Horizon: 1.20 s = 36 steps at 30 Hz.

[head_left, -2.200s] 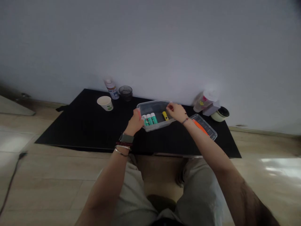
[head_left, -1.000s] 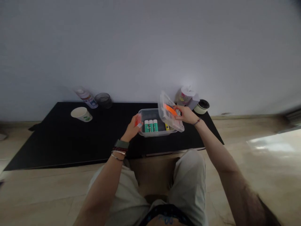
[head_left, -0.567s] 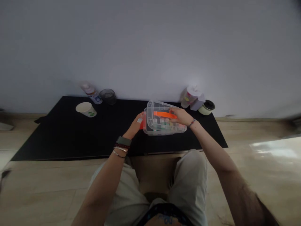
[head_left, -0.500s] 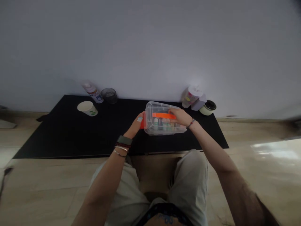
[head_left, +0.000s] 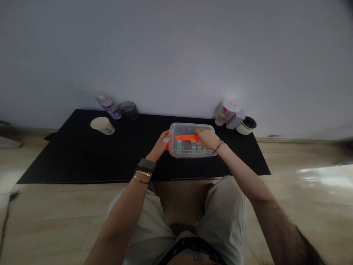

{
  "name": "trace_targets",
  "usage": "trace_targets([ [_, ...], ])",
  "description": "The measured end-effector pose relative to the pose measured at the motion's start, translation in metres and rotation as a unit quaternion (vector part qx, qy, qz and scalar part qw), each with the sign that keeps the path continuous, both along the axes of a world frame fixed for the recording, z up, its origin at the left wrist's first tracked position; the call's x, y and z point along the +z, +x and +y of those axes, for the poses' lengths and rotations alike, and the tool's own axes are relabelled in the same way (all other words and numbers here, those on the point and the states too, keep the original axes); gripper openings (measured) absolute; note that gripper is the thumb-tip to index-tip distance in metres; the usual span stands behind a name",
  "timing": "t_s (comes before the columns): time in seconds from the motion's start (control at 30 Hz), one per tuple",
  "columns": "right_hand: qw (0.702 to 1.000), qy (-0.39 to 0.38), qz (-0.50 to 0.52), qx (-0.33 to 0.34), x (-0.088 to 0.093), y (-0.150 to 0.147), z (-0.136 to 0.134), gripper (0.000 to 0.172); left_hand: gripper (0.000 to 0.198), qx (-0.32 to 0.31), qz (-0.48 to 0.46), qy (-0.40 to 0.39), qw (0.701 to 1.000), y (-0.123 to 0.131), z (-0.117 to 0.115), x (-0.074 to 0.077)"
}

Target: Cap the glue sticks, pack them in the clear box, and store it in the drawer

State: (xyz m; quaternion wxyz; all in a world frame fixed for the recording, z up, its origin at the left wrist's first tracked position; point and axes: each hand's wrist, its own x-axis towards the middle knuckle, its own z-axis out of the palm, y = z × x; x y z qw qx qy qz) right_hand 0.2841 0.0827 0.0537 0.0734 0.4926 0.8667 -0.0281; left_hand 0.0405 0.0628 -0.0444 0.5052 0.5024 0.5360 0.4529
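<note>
Moved since the earlier frame: the clear lid [head_left: 180,129], raised and tilted over the box in my right hand 1 second ago, now lies level over it.

Item, 1 clear plastic box [head_left: 190,156], on the near middle of the black table [head_left: 104,158], between my 2 hands. Inside, seen through the lid, green tubes [head_left: 179,146], 1 of them toward the left end and others toward the right.

Item, my right hand [head_left: 207,139]: thumb and fingers pinching the right part of the orange handle [head_left: 183,137] on the lid; 1 thin cord bracelet [head_left: 218,146] at the wrist.

Item, my left hand [head_left: 160,145]: bent against the box's left end, touching the orange latch [head_left: 167,146]; the far fingers are hidden, so I cannot tell whether they close on it. On that wrist, 1 dark watch [head_left: 147,164] and several bracelets [head_left: 143,173].

Far left of the table: 1 white paper cup [head_left: 102,126] with green leaf marks; farther back, 1 spray can [head_left: 109,106] just beside 1 dark glass bowl [head_left: 128,110].

Far right: 1 clear tumbler [head_left: 224,115] with a white top, 1 pale lilac carton [head_left: 236,119] just beside it, then 1 cream pot [head_left: 245,127] with a black lid.
</note>
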Motion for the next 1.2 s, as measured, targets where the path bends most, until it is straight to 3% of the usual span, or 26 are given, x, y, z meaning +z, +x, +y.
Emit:
trace_targets([
  [0.23,1.000,-0.007,0.015,-0.001,-0.004,-0.002,-0.004,0.033,0.077,-0.041,0.002,0.007,0.999,0.000,0.000,-0.002],
  [0.4,0.997,-0.009,0.075,0.007,-0.012,0.007,-0.007,0.032,0.065,-0.056,0.059,0.073,0.994,0.000,-0.003,-0.002],
  [0.53,0.987,0.023,0.160,-0.014,-0.017,0.022,-0.002,0.046,0.061,-0.054,0.131,0.069,0.987,0.000,-0.006,0.000],
  [0.67,0.983,0.083,0.157,-0.042,-0.028,0.026,0.007,0.067,0.063,-0.068,0.141,0.056,0.986,-0.001,-0.007,0.002],
  [0.9,0.986,0.077,0.135,-0.059,-0.049,0.020,0.012,0.071,0.065,-0.094,0.157,0.066,0.981,-0.007,-0.002,-0.002],
  [1.1,0.986,0.027,0.151,-0.061,-0.042,0.029,0.017,0.073,0.066,-0.104,0.143,0.078,0.981,-0.007,-0.001,0.000],
  [1.2,0.959,0.043,0.247,-0.129,-0.040,0.054,0.016,0.072,0.063,-0.090,0.135,0.083,0.983,-0.004,-0.004,0.002],
])
